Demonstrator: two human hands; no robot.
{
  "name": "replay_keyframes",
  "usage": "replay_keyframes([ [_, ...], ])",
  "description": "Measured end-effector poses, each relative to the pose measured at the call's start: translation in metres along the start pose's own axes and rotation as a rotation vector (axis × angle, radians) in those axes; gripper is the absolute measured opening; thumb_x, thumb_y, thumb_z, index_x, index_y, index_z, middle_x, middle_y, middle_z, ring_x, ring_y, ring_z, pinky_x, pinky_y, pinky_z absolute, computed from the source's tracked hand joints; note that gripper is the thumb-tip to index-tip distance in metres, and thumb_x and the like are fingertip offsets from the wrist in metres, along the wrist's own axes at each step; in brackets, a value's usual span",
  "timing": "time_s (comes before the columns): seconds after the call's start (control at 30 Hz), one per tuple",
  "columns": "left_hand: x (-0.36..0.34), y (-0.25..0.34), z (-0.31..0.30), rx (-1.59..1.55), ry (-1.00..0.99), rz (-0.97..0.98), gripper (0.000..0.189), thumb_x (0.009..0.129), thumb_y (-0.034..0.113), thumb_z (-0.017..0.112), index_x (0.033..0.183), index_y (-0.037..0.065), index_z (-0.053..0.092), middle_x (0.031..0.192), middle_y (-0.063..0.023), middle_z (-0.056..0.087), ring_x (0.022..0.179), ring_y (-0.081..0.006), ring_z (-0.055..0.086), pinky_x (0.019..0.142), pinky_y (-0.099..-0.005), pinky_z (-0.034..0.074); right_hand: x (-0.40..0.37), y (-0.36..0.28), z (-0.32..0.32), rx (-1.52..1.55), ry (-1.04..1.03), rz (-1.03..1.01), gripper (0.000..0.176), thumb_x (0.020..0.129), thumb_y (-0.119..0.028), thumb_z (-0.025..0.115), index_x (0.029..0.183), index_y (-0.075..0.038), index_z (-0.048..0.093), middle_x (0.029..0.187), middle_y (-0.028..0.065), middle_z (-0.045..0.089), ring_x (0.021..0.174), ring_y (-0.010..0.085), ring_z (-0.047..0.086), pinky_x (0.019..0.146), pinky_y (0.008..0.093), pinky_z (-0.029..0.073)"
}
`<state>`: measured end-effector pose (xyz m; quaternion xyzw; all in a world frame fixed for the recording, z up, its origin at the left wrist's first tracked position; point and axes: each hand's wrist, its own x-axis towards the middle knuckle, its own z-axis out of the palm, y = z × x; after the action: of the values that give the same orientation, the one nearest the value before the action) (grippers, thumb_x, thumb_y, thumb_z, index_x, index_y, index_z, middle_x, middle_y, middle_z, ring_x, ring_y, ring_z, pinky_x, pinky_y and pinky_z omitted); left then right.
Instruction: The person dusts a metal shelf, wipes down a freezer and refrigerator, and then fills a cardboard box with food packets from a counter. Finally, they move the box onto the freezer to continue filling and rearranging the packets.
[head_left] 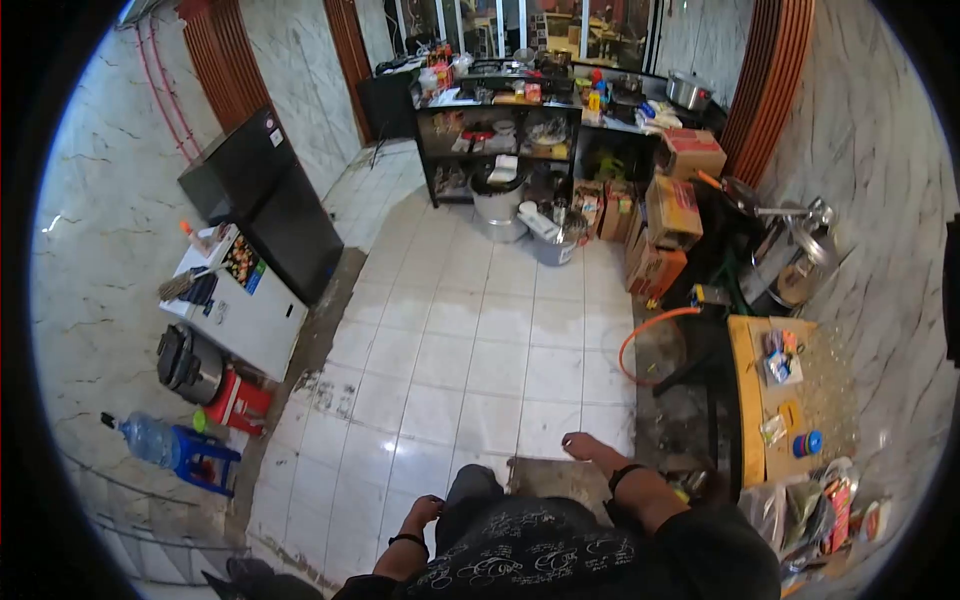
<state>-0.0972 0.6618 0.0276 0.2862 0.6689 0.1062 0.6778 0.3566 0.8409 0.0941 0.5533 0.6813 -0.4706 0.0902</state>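
Note:
My left hand (428,508) hangs low beside my left leg (473,484), its fingers loosely bent. A dark band (408,540) circles that wrist. My right hand (580,446) reaches forward over the white tiled floor (480,345), with loose fingers and another dark band (624,476) at the wrist. I see no object in either hand, though the fingers are small in view. Below both hands is my dark printed shirt (530,550).
A black fridge (270,205), white chest freezer (240,315), pressure cooker (190,362) and water bottle (150,440) line the left. Ahead stand a black shelf (497,140), steel pot (500,210) and cardboard boxes (672,215). An orange hose (640,335) loops near the wooden table (748,400).

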Motion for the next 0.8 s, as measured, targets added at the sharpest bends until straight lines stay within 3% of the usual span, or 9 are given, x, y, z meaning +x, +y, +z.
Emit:
replay_keyframes([
  [0.23,0.094,0.179,-0.012,0.569,0.241,0.274,0.032,0.074,0.03,0.062,0.092,0.006,0.068,0.085,-0.0141,0.067,0.081,-0.025,0.064,0.074,-0.0345,0.05,0.099,0.081,-0.036,-0.306,0.111,-0.117,0.028,0.08,-0.027,0.052,0.094,-0.007,0.065,0.097,0.017,0.064,0.09,0.0341,0.06,0.079,0.0423,0.048],
  [0.27,0.122,0.192,-0.028,0.456,0.16,0.093,0.031,0.073,0.032,0.062,0.091,0.008,0.069,0.087,-0.015,0.067,0.088,-0.0267,0.064,0.078,-0.0356,0.049,0.111,0.114,-0.024,-0.462,0.039,-0.214,0.029,0.079,-0.027,0.05,0.089,-0.005,0.067,0.097,0.0189,0.064,0.089,0.036,0.06,0.076,0.045,0.048],
  [0.33,0.142,0.243,-0.053,0.602,-0.055,0.16,0.037,0.076,0.033,0.064,0.096,0.002,0.067,0.081,-0.0111,0.067,0.07,-0.0177,0.061,0.062,-0.031,0.049,0.125,0.16,-0.009,-0.094,-0.118,0.302,0.027,0.079,-0.024,0.05,0.084,-0.004,0.068,0.089,0.0175,0.066,0.077,0.0343,0.061,0.065,0.0455,0.048],
  [0.4,0.163,0.303,-0.069,0.693,-0.083,0.018,0.034,0.079,0.03,0.062,0.098,0.001,0.066,0.081,-0.011,0.067,0.068,-0.0167,0.061,0.059,-0.0323,0.049,0.08,0.118,-0.08,0.18,-0.235,0.519,0.026,0.077,-0.022,0.051,0.083,-0.003,0.067,0.084,0.0165,0.066,0.069,0.0333,0.06,0.058,0.044,0.045],
  [0.47,0.222,0.333,-0.101,0.57,-0.125,-0.012,0.028,0.079,0.03,0.057,0.084,0.005,0.068,0.077,-0.0107,0.066,0.064,-0.0201,0.061,0.059,-0.0339,0.049,0.081,0.106,-0.121,0.333,-0.149,0.593,0.024,0.076,-0.021,0.051,0.08,-0.004,0.067,0.082,0.0165,0.065,0.066,0.0299,0.061,0.058,0.0433,0.046],
  [0.57,0.286,0.431,-0.126,1.206,-0.266,0.078,0.023,0.076,0.024,0.055,0.081,0.007,0.069,0.078,-0.0089,0.068,0.064,-0.022,0.062,0.058,-0.0348,0.049,0.089,0.096,-0.146,0.357,0.23,0.424,0.025,0.082,-0.026,0.054,0.091,-0.004,0.064,0.072,0.0101,0.066,0.057,0.0189,0.063,0.054,0.0335,0.051],
  [0.67,0.32,0.529,-0.109,0.712,-0.088,0.168,0.019,0.08,0.02,0.054,0.079,0.005,0.065,0.071,-0.0071,0.065,0.062,-0.0188,0.061,0.06,-0.0318,0.05,0.125,0.081,-0.167,0.37,0.326,0.387,0.025,0.082,-0.024,0.054,0.094,-0.003,0.063,0.069,0.0115,0.065,0.06,0.019,0.064,0.055,0.032,0.051],
  [0.73,0.322,0.611,-0.071,0.708,-0.041,0.32,0.017,0.082,0.018,0.054,0.08,0.004,0.064,0.067,-0.0059,0.063,0.062,-0.0165,0.06,0.061,-0.031,0.051,0.149,0.085,-0.188,0.35,0.247,0.274,0.028,0.074,-0.024,0.051,0.075,-0.001,0.067,0.071,0.0179,0.065,0.064,0.0343,0.062,0.062,0.0402,0.05],
  [0.8,0.346,0.651,-0.045,0.56,-0.086,0.477,0.013,0.083,0.011,0.052,0.086,0.003,0.062,0.07,-0.0054,0.061,0.066,-0.016,0.06,0.061,-0.0291,0.051,0.196,0.111,-0.205,0.355,-0.105,0.417,0.024,0.071,-0.021,0.053,0.072,-0.002,0.067,0.07,0.0156,0.064,0.06,0.0279,0.061,0.056,0.0386,0.048],
])
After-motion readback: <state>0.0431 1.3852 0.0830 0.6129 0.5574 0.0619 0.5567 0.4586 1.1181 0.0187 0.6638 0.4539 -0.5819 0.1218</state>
